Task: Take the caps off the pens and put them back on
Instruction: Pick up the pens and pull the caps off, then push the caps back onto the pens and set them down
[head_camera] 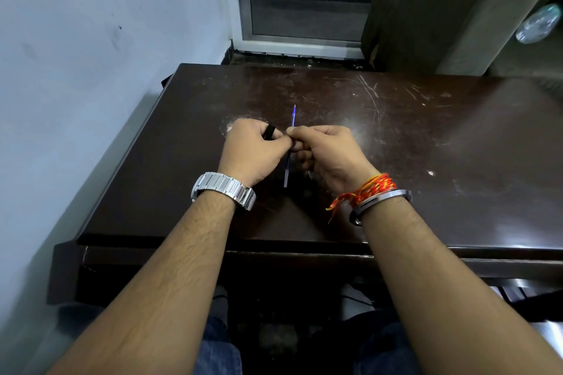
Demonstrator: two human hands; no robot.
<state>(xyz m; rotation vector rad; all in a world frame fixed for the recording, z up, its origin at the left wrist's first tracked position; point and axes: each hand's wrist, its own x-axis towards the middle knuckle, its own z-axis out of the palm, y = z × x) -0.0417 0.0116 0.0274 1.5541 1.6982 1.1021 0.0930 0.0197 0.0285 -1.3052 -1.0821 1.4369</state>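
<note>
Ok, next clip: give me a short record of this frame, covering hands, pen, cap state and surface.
left hand: grips a small black object, likely a cap
right hand: appears to pinch the blue pen
pen state: tip bare, pointing away from the person
surface: dark scratched table
wrists: metal watch on the left

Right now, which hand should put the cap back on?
Left, probably: the left hand holds the cap beside the bare tip of the pen, while the right hand grips the pen.
</note>
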